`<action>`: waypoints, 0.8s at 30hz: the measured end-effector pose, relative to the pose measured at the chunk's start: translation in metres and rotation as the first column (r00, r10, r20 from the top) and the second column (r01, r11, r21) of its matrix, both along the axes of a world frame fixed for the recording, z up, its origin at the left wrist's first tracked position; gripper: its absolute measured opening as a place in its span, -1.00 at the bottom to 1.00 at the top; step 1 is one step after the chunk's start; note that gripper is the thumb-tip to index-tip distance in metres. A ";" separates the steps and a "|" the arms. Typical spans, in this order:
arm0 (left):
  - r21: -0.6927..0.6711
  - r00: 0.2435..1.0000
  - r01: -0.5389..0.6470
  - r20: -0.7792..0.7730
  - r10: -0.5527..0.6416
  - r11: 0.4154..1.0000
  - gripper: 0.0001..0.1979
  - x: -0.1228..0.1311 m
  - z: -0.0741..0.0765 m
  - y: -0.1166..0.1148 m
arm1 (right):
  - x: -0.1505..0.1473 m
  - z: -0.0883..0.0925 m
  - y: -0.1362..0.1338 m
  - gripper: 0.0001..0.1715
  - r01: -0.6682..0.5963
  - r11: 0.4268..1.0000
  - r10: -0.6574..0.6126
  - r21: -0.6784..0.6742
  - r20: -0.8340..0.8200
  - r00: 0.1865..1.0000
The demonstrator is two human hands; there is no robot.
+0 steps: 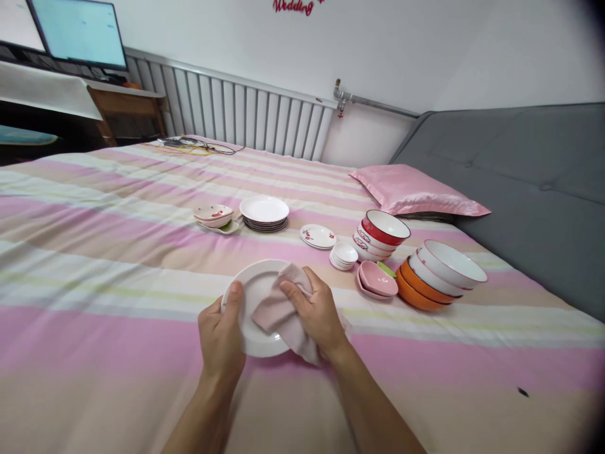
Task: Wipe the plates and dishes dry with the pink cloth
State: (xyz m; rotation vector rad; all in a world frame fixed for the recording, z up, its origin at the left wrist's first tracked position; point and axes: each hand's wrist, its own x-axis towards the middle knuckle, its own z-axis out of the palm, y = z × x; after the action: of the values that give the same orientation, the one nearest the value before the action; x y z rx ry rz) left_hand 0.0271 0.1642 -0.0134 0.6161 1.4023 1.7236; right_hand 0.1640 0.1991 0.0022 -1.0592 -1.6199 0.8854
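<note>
Inspection of the head view: the left hand [220,337] grips a white plate [255,280] at its near-left rim, thumb laid over the upper face and the fingers presumably curled beneath, though the underside is hidden. The plate is held just above the striped bed sheet [118,252], tilted slightly toward the viewer. The right hand [317,313] is closed over a bunched pink cloth [276,306], fingers bent and pressing it onto the plate's right half. Judgement: the plate looks like glazed ceramic, stiff, moderately light, breakable and slick on its face, so the rim, pinched between thumb and fingers, is the sound place to hold it. The cloth is soft and limp and gathers readily in the palm. Farther up the bed lie a stack of white plates [264,211], a flowered saucer [317,236], a pile of small white saucers [344,255], red-and-white bowls [382,233], pink dishes [377,279] and tilted orange and white bowls [437,274], all well apart from both hands.
</note>
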 end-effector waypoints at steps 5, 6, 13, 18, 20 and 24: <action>-0.049 1.000 -0.007 -0.022 0.006 0.999 -0.53 0.002 0.001 0.001 | 0.006 0.003 -0.001 -0.65 0.102 0.994 -0.106 0.032 0.233 0.967; -0.064 0.999 -0.006 -0.038 0.003 0.998 -0.53 0.002 0.002 0.001 | 0.008 0.005 -0.002 -0.66 0.089 0.995 -0.098 0.046 0.245 0.964; -0.111 0.997 0.030 -0.071 -0.038 0.993 -0.55 0.001 0.009 0.000 | 0.017 0.013 -0.003 -0.73 0.075 0.995 -0.087 0.071 0.173 0.981; -0.114 0.995 0.045 -0.079 -0.055 0.992 -0.53 0.004 0.010 0.000 | 0.018 0.010 0.002 -0.76 0.057 0.993 -0.079 0.104 0.227 0.971; -0.095 0.996 0.075 -0.046 -0.080 0.993 -0.51 0.005 0.008 0.000 | 0.017 0.010 0.002 -0.77 0.010 0.994 -0.034 0.105 0.231 0.972; -0.049 0.995 0.095 -0.004 -0.095 0.994 -0.51 0.005 0.004 0.000 | 0.011 0.008 0.000 -0.77 0.005 0.994 -0.026 0.108 0.199 0.980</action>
State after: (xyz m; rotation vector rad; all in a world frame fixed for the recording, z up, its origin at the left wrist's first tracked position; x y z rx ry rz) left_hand 0.0319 0.1644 -0.0092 0.6522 1.3931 1.6095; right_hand 0.1752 0.1996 0.0104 -1.1122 -1.8025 0.6900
